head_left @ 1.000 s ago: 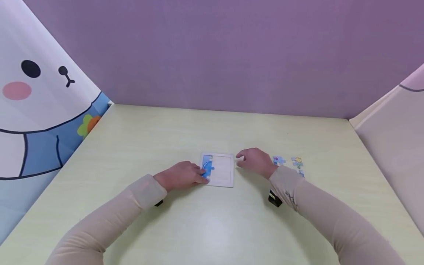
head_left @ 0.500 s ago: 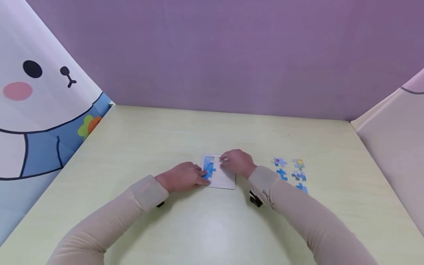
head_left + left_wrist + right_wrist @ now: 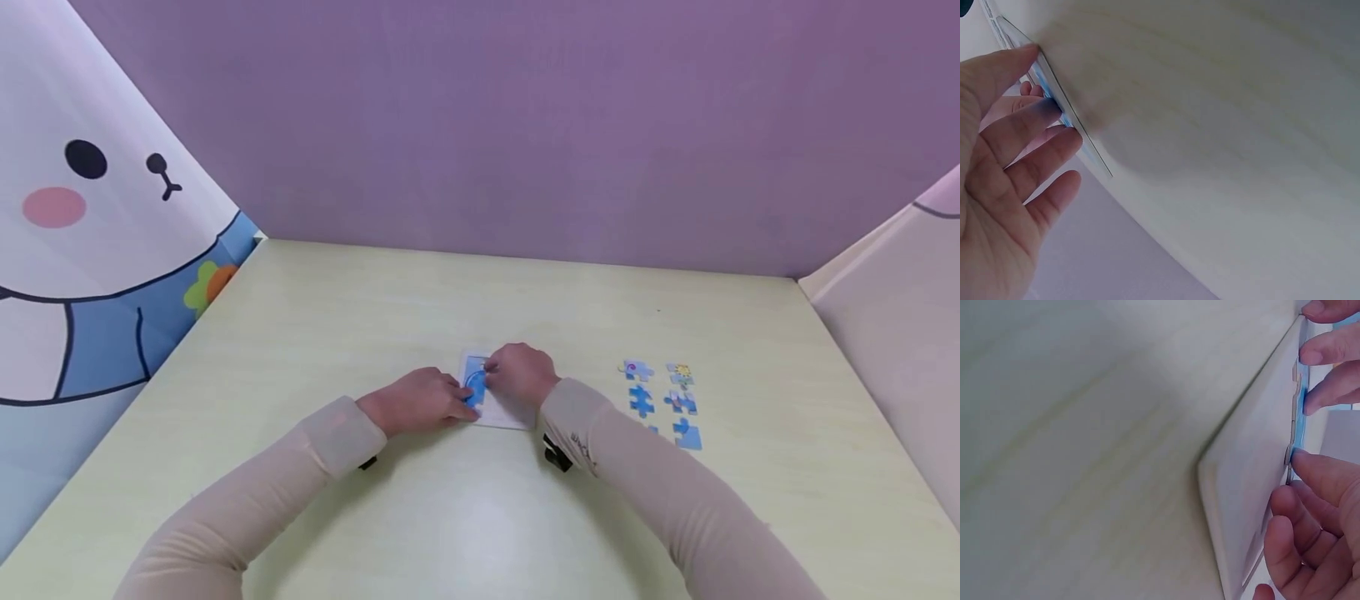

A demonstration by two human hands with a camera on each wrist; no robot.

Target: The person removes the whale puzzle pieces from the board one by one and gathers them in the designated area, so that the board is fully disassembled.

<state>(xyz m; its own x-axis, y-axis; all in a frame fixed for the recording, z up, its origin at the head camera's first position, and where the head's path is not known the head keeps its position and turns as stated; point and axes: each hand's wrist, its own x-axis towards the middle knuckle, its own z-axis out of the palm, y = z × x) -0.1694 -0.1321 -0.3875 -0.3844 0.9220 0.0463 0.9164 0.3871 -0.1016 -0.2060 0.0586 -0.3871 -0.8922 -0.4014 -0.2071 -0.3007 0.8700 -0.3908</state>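
A white square puzzle frame (image 3: pixel 507 416) lies flat mid-table, with blue joined puzzle pieces (image 3: pixel 474 392) along its left side. My left hand (image 3: pixel 422 402) rests at its left edge. In the left wrist view the thumb touches the frame's rim, and the fairly straight fingers (image 3: pixel 1029 128) press on the blue pieces. My right hand (image 3: pixel 522 373) is over the frame, against the right edge of those pieces. There its thumb and index finger pinch a small puzzle piece (image 3: pixel 1289 459), mostly hidden by the fingers. The right hand also covers the upper right part of the frame.
Several loose puzzle pieces (image 3: pixel 641 401) lie in two columns on the table right of the frame, the lowest left one partly behind the right sleeve (image 3: pixel 615 442). A purple wall (image 3: pixel 525 125) rises behind the pale table (image 3: pixel 360 308).
The right hand has moved left from beside the frame to over it, bringing the puzzle piece against the blue ones. More loose pieces are uncovered. The left hand stays put.
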